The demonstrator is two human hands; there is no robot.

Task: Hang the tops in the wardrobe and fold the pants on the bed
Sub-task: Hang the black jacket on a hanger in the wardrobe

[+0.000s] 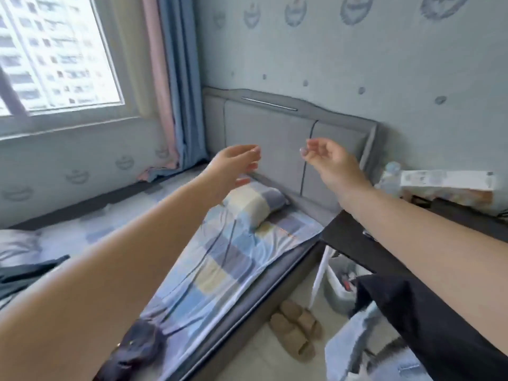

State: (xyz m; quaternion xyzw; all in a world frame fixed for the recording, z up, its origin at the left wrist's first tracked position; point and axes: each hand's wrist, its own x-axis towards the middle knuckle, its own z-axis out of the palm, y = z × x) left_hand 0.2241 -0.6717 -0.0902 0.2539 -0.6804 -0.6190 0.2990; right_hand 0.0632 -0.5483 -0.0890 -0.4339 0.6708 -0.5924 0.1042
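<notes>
Head view: no legible writing anywhere.

Bed (220, 251) lies open; dark desk (354, 237) crowds its right side.

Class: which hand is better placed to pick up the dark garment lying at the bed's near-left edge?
Probably the left hand: its arm extends over the bed's left side, nearer the crumpled dark garment. The right hand hovers towards the black desk.

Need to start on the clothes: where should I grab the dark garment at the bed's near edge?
Take the dark garment at its bunched upper fold, coming from above with the left hand; it lies crumpled on the bed, so no hem or waistband shows.
</notes>
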